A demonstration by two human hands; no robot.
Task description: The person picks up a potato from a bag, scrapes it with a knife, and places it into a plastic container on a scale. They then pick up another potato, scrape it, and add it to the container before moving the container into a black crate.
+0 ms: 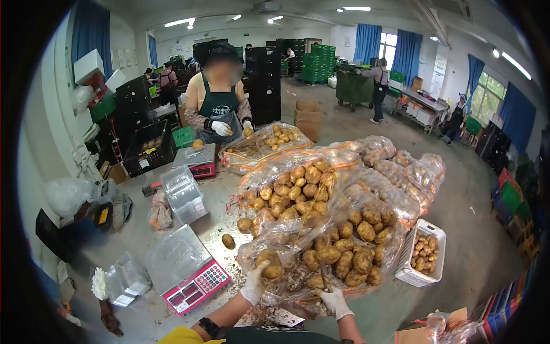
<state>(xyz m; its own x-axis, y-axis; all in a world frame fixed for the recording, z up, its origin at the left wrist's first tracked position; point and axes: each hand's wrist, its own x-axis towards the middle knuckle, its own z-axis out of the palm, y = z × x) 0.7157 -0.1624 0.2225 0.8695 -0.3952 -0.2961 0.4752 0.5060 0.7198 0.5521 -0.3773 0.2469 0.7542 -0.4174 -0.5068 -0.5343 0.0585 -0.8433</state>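
My left hand [253,285], in a white glove, is closed around a large potato [269,264] at the near edge of an opened clear plastic bag. To its right my gloved right hand [334,301] is at the bag's near edge [302,298], beside a small potato [315,281]; its fingertips are too small to make out. Many potatoes [362,259] lie in the bag beyond my right hand. A single potato [228,241] rests on the metal table [220,213]. Left of my left hand stands a pink scale [196,286] with a clear plastic container [178,257] on it.
A co-worker [220,103] in a green apron stands across the table by a red scale [201,170]. More filled bags [401,172] line the far right. A white crate of potatoes [420,252] is at the right. Stacked clear containers [184,194] sit on the left.
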